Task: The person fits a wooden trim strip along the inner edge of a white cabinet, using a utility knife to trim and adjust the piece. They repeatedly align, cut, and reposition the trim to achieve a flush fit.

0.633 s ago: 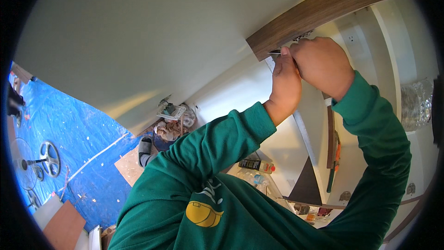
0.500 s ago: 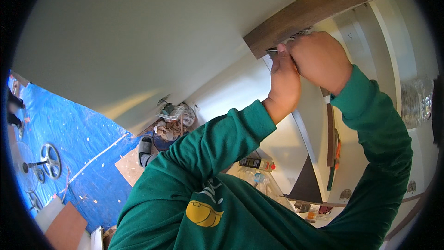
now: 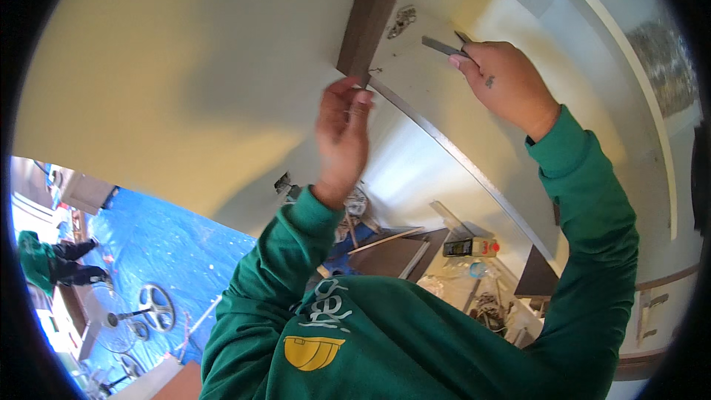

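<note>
Well, in the upper right of the frame the right hand (image 3: 512,87) is closed on a slim grey blade-like tool (image 3: 442,46), its tip pointing left. Near upper centre, the left hand (image 3: 343,137) is half curled, thumb and forefinger close together by the lower end of a brown strip (image 3: 372,15); I can't tell whether it pinches anything. Blue sheeting (image 3: 178,241) lies at lower left.

The single fisheye view looks down from the person's head, close above the green sweatshirt (image 3: 422,341), and takes in the blue floor sheet (image 3: 178,233) farther off at lower left.
</note>
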A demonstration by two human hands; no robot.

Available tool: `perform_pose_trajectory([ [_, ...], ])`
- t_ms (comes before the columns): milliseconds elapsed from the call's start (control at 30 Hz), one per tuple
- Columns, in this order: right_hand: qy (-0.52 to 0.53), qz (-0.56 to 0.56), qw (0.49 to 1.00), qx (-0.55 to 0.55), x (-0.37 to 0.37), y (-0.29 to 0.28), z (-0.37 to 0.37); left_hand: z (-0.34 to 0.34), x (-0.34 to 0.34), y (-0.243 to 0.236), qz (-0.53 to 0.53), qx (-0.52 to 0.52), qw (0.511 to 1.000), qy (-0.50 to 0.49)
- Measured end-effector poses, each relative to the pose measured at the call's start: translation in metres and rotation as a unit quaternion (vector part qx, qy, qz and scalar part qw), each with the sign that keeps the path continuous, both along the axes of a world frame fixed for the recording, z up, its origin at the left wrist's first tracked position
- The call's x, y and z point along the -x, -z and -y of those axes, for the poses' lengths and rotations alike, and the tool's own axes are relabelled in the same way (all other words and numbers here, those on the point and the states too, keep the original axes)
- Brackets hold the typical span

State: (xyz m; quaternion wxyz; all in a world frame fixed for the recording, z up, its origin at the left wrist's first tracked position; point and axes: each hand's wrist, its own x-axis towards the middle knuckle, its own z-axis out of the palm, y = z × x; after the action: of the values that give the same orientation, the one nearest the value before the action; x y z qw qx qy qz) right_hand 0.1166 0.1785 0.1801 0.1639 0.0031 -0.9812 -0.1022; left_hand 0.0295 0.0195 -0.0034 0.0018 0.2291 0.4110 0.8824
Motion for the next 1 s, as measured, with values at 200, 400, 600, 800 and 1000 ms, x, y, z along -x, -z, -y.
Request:
perform_pose_trajectory([
  [200, 0.037, -0.003, 0.822, 0.568, -0.025, 0.065, -0.02, 0.004, 0.046, -0.005, -0.312, 0.222, 0.899, -0.213],
  [400, -0.049, -0.046, 0.618, 0.784, -0.035, 0.076, -0.031, 0.023, 0.059, -0.051, -0.495, 0.435, 0.735, -0.16],
  [600, -0.049, -0.023, 0.595, 0.802, -0.035, 0.08, -0.036, 0.023, 0.068, -0.075, -0.585, 0.509, 0.616, -0.143],
  [800, -0.055, -0.016, 0.588, 0.807, -0.035, 0.082, -0.039, 0.022, 0.077, -0.098, -0.658, 0.511, 0.541, -0.117],
  [1000, -0.062, -0.013, 0.579, 0.813, -0.034, 0.085, -0.041, 0.019, 0.073, -0.106, -0.642, 0.547, 0.52, -0.133],
])
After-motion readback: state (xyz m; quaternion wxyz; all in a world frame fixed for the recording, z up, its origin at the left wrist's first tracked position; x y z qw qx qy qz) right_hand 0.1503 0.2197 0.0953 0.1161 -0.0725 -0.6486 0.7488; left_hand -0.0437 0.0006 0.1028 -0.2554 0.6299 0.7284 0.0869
